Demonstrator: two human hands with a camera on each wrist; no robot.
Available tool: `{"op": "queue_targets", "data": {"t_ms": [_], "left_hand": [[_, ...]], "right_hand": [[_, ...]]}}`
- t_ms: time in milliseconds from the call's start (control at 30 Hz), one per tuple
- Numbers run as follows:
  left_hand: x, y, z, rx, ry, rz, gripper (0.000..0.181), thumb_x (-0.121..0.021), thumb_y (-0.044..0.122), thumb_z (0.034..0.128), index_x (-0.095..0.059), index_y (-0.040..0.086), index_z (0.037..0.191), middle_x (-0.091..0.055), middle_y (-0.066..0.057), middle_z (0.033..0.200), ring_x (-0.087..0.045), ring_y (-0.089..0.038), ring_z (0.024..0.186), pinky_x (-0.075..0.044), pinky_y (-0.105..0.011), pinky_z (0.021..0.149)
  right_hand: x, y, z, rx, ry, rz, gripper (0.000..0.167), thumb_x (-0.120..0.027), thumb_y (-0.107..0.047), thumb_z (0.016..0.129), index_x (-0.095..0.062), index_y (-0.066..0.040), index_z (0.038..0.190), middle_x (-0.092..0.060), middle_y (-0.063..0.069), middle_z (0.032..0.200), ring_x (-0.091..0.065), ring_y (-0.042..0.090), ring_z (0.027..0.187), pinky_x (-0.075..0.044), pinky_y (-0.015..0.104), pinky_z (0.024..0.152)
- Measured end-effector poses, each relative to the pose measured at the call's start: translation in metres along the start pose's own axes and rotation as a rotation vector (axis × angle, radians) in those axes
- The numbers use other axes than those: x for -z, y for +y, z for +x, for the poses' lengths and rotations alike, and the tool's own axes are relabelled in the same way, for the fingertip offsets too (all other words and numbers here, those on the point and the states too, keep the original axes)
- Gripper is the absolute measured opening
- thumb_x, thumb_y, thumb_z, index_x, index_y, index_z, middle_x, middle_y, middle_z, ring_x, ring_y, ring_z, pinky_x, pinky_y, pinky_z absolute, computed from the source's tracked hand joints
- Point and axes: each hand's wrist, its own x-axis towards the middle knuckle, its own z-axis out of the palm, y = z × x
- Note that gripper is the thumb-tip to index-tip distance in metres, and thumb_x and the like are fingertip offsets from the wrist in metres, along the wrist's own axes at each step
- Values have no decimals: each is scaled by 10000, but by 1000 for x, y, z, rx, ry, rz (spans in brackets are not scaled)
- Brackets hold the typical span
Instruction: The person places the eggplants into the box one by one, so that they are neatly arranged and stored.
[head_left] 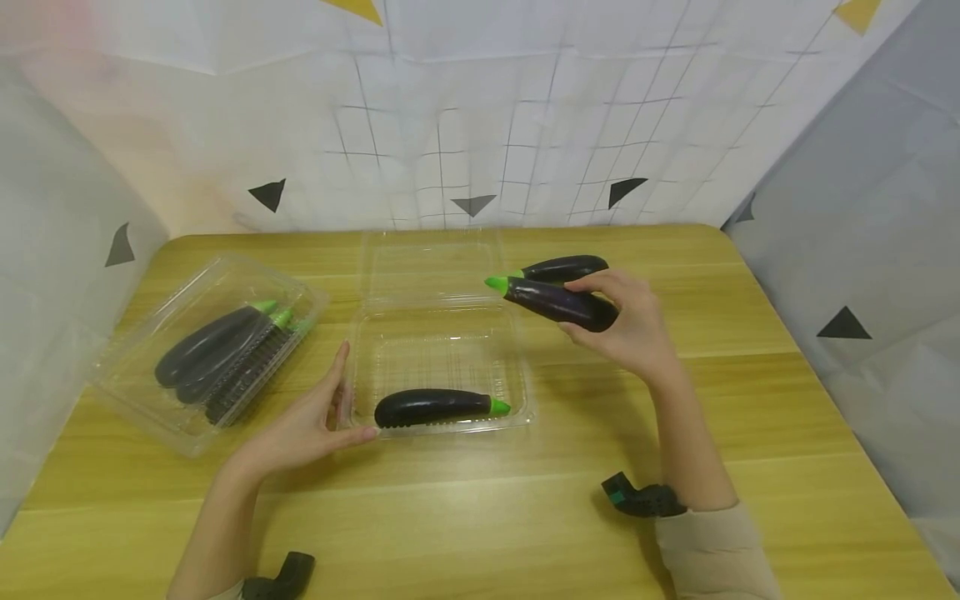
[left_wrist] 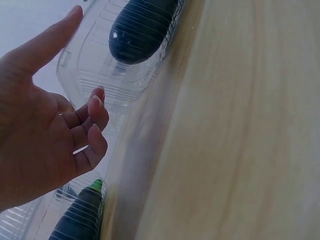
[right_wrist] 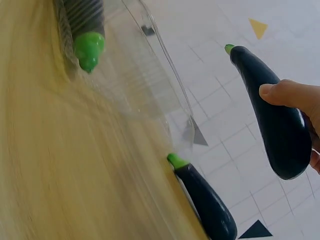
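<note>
My right hand point(head_left: 630, 321) holds an eggplant point(head_left: 555, 302) with a green stem between thumb and fingers, raised above the table right of an open clear plastic clamshell box point(head_left: 442, 350). In the right wrist view, this eggplant point(right_wrist: 272, 115) tilts with its stem end up. A second eggplant point(head_left: 435, 407) lies inside the box along its front wall. Another eggplant point(head_left: 562, 268) lies on the table behind the held one. At the box's left front corner is my left hand point(head_left: 300, 429), its thumb stretched along the front and its other fingers by the left side.
A closed clear box point(head_left: 165, 333) with several eggplants stands at the left of the wooden table point(head_left: 480, 525). The open box's lid point(head_left: 435, 258) lies folded back toward the white wall. Pale sheets with dark triangles enclose the table's back and sides.
</note>
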Motion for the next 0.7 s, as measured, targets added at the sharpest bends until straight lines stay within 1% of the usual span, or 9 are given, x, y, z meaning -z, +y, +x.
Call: {"op": "queue_targets", "data": {"t_ms": [200,333,533,700], "left_hand": [[0,-1,0,-9,5,4,1186,-754,426,817,151,133,1526,-448,-6,856,-420,-131,692,-411,-250,603],[0,-1,0,-11,7,8,1188,-757,424,815,148,126,1526,-449,-5,855,-420,-132,685,-409,-249,594],[0,-1,0,-3,2,1,1185,-752,431,817,150,130,1526,-450,-11,856,-418,-137,680,-407,-250,584],[0,-1,0,-1,2,3,1186,-751,433,817,148,120,1526,-454,-13,860,-420,-139,679,-413,-251,580]], "right_hand": [[-7,-9,5,58,-22,42,475,-901,-125,621,-717,-109,1058,-668,34,1030,-576,225,979,-397,376,805],[-13,-15,9,89,-42,51,459,-894,-132,629,-716,-88,1050,-671,35,1014,-587,216,942,-417,352,769],[-22,-26,12,109,-64,39,469,-898,-174,631,-713,-110,1057,-670,22,1017,-575,194,935,-358,354,769],[-32,-36,14,141,-90,60,467,-893,-168,636,-708,-114,1062,-669,17,1026,-586,200,956,-359,364,780]]}}
